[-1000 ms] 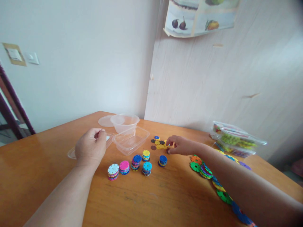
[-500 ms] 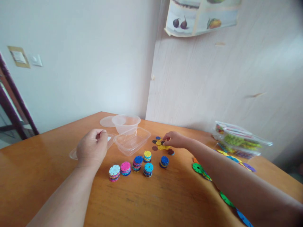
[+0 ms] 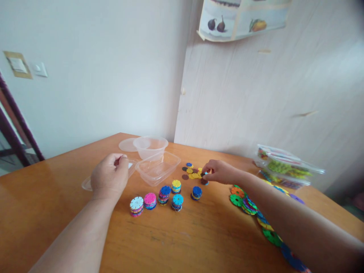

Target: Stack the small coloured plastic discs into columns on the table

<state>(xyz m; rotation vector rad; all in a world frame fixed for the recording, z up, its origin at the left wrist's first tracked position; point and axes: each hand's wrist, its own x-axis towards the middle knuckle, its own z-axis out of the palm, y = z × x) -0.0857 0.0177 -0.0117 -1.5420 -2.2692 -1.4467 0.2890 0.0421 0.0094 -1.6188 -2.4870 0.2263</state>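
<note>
On the orange wooden table (image 3: 42,197) by a pale wall, the right hand (image 3: 218,172) pinches a small dark plastic disc (image 3: 202,174) edgewise — thin pieces demand fingertips — at the loose yellow-and-brown disc pile (image 3: 193,175); the left hand (image 3: 109,176) rests curled shut.

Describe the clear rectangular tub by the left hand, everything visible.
The rectangular tub is thin clear plastic, lidless, open side up, nothing visible inside. It rests on the wooden table, right in front of a round clear bowl; contact between them is unclear. The left hand is close beside its left end.
</note>
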